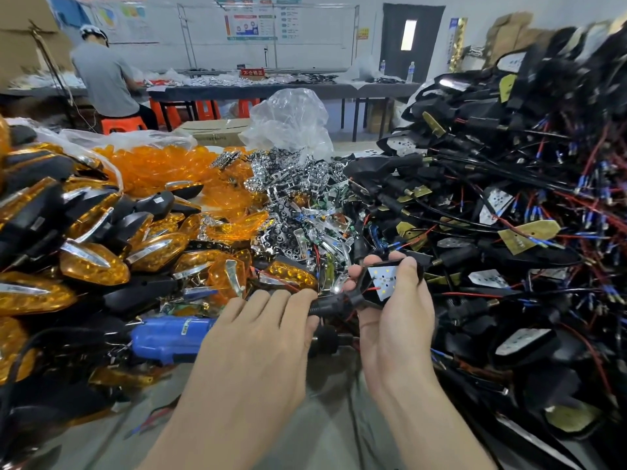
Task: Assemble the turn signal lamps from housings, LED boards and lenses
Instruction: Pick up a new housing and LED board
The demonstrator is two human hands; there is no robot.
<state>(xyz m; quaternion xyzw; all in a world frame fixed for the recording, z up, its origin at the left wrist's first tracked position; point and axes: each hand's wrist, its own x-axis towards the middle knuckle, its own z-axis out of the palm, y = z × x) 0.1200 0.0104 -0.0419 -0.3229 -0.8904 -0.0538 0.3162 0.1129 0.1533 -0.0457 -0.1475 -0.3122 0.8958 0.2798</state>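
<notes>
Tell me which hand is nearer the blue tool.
Left. The left hand sits just beside the blue tool; the right hand is farther right, holding a black housing.

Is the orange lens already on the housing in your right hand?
No, the housing held by the right hand is open, with its white LED board showing bare and uncovered.

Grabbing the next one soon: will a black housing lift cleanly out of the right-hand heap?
Likely snags: leads in the housing heap cross. Shell looks rigid, leads floppy. Probably light: the right hand pinches one housing in fingertips.
</notes>
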